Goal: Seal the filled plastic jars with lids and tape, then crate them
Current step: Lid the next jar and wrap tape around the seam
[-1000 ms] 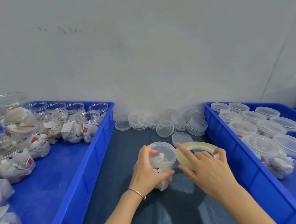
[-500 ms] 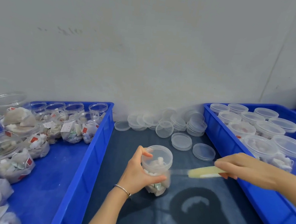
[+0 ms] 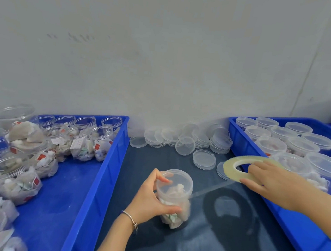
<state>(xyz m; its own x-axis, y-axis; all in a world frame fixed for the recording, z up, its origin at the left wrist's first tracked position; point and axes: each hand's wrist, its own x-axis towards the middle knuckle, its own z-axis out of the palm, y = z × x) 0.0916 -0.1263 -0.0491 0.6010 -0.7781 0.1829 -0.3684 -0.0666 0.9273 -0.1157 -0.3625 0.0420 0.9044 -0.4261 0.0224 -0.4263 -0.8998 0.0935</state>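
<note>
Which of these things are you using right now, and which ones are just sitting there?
In use:
- jar, lid on, held by the left hand
- tape roll, held by the right hand, with a strip stretched to the jar

Just sitting:
- loose lids by the wall
- open jars in the left crate
- lidded jars in the right crate

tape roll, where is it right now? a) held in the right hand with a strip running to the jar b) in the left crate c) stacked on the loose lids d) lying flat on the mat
a: the right hand holds the tape roll up off the mat, and a clear strip stretches from it to the jar that the left hand grips.
</note>
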